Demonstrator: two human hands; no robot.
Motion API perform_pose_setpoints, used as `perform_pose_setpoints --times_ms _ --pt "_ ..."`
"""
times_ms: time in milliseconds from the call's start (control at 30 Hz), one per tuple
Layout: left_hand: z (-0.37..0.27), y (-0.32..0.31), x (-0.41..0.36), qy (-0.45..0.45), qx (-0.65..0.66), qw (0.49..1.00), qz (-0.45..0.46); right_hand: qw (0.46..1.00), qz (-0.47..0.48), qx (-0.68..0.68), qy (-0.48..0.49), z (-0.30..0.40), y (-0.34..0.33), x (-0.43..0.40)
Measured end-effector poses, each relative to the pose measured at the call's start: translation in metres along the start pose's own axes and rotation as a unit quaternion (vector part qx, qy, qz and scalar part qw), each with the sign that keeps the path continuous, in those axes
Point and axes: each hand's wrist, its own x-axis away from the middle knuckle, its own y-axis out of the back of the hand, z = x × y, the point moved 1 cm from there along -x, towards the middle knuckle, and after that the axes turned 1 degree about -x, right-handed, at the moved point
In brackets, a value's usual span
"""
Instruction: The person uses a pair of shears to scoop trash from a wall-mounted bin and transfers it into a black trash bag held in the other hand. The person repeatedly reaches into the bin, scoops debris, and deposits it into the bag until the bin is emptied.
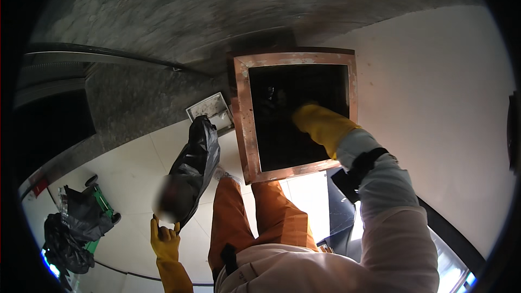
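My left hand (165, 238), in a yellow rubber glove, grips the lower edge of a black plastic bag (199, 150). The bag hangs long and partly gathered above the floor, and a patch near its mouth is blurred. My right hand (321, 124), also in a yellow glove, reaches into the dark square opening of a box-like bin (246, 138) with a worn copper-coloured rim. Its fingertips are lost in the dark, so whether they hold anything cannot be made out. Inside, a few pale glints (270, 92) show dimly.
A small open metal tray (209, 108) sits beside the bin, near the dark stone wall (134, 97). At left, black bags (71, 236) rest on a green wheeled frame (101, 201). Pale floor tiles (134, 175) lie underfoot; a light wall (431, 89) bounds the right side.
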Motion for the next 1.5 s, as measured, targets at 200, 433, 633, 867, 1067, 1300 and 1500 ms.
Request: perform_pose_setpoints --times_ms 200,433,633,867,1067,1300,1500 --pt "0.004 -0.006 -0.005 0.012 0.016 1.0 0.019 0.989 0.112 0.098 0.013 -0.015 0.029 0.047" --pt "0.0 0.002 -0.006 0.016 0.019 1.0 0.006 0.993 0.078 0.089 0.023 -0.013 0.037 0.061" --pt "0.002 0.006 -0.004 0.003 0.007 0.998 0.061 0.99 -0.002 -0.117 -0.074 -0.018 0.006 0.045" --pt "0.008 0.01 -0.012 0.019 0.048 0.999 -0.006 0.992 0.056 -0.095 -0.065 -0.025 -0.017 0.04" --pt "0.01 0.016 -0.009 0.004 0.025 0.999 0.022 0.996 0.044 -0.058 -0.05 -0.012 0.004 0.06" --pt "0.015 0.01 -0.003 0.001 0.018 1.0 -0.024 0.998 0.022 0.0 0.056 0.005 0.009 0.053" --pt "0.019 0.025 0.008 -0.008 0.012 1.0 -0.012 0.992 -0.031 -0.055 0.105 -0.005 0.001 0.058"
